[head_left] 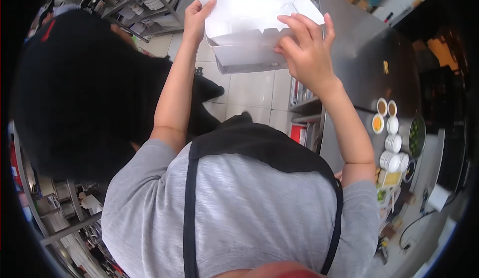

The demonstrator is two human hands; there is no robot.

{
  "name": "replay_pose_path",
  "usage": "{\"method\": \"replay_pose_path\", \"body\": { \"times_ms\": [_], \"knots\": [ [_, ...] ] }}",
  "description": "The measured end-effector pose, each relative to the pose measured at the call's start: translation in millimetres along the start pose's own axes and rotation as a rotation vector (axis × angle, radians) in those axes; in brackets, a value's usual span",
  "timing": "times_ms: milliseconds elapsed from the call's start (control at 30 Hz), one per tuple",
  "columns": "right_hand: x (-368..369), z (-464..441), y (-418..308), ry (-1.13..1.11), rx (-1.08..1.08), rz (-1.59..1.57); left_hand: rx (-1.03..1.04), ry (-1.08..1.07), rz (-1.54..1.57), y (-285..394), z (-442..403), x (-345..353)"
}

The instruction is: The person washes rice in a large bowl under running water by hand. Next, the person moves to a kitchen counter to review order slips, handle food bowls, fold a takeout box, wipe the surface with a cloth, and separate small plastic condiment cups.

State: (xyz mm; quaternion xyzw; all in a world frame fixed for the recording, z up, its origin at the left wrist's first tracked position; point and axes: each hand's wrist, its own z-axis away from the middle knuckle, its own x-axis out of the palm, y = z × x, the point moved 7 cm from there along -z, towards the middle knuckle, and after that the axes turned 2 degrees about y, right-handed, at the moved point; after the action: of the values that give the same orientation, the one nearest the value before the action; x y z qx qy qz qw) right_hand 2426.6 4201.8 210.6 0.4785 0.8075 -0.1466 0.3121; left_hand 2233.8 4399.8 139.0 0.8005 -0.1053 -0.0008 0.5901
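Observation:
A white cardboard takeaway box (pixel 249 55) with its lid raised is held up in front of me, at the top of the view. My left hand (pixel 196 19) is closed on the box's left side, with the thumb on the edge. On the right, my right hand (pixel 308 48) pinches the front wall near the right corner. Its index finger reaches over the rim, and its little finger is lifted away. The inside of the box is bright, and I make out nothing in it.
Close on my left stands a person in black (pixel 85 93). A steel counter (pixel 349 48) on the right holds small sauce cups (pixel 378 123), stacked white lids or cups (pixel 393 142) and a metal bowl of green pieces (pixel 415 136). Shelves with plates (pixel 158 1) stand at upper left.

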Motion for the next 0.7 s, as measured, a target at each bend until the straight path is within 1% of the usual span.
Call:
{"method": "replay_pose_path", "body": {
  "times_ms": [33,133,200,267,300,333,367,433,500,567,600,633,700],
  "knots": [
    [10.3,-7.8,10.9,0.032,0.000,0.028,0.063,0.001,0.000,2.8,-14.5,-1.3],
    [41.7,-37.4,41.3,0.078,-0.007,0.059,0.126,0.091,0.028,0.1,-63.6,-14.5],
    [64.0,-57.4,59.6,0.095,-0.018,0.070,0.107,0.142,0.034,-1.2,-91.0,-19.2],
    [96.9,-78.1,74.8,-0.024,-0.078,0.064,0.117,0.194,0.042,-7.4,-120.2,-30.3],
    [107.4,-90.0,80.7,0.001,-0.111,0.068,0.074,0.246,-0.031,-25.5,-136.0,-43.8],
    [125.1,-100.5,90.4,-0.078,-0.075,-0.102,0.036,0.302,-0.102,-42.9,-154.9,-58.9],
    [142.8,-109.5,98.3,-0.162,-0.043,-0.276,0.037,0.314,-0.143,-61.4,-168.0,-73.6],
    [158.8,-125.4,130.9,-0.052,0.045,-0.399,-0.006,0.348,-0.230,-97.6,-177.4,-99.7],
    [208.0,-116.5,183.8,-0.012,0.386,-0.620,-0.078,0.394,-0.283,-130.8,-182.8,-122.7],
    [300.2,-89.2,221.4,-0.146,0.713,-0.887,-0.192,0.458,-0.253,-163.9,-195.5,-152.6],
    [342.2,-69.0,225.3,-0.266,0.848,-1.002,-0.261,0.497,-0.214,-176.8,-196.9,-162.1],
    [382.7,-53.2,228.3,-0.384,0.982,-1.113,-0.251,0.506,-0.218,-184.5,-204.5,-170.0],
    [454.5,-31.1,225.9,-0.706,1.311,-1.349,-0.250,0.566,-0.091,-201.3,-233.7,-185.8]
  ]
}}
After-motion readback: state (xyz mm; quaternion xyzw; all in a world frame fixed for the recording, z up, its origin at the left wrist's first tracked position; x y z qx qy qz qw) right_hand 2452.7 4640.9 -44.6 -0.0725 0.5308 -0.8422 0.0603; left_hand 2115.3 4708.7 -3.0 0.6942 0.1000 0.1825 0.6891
